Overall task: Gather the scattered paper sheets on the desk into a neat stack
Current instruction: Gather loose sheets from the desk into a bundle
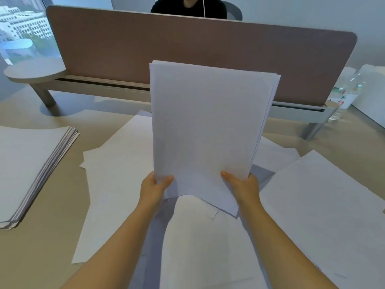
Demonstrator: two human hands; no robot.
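Upright, sheaf (208,126) between both hands

Both forearms (116,243) are bare to the frame edge, no sleeves, with short unpainted nails on the fingers (167,180)

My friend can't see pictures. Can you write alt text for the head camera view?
Both hands, left hand and right hand, hold a bundle of white paper sheets upright over the desk. Loose sheets lie scattered underneath, and a paper stack sits at left.
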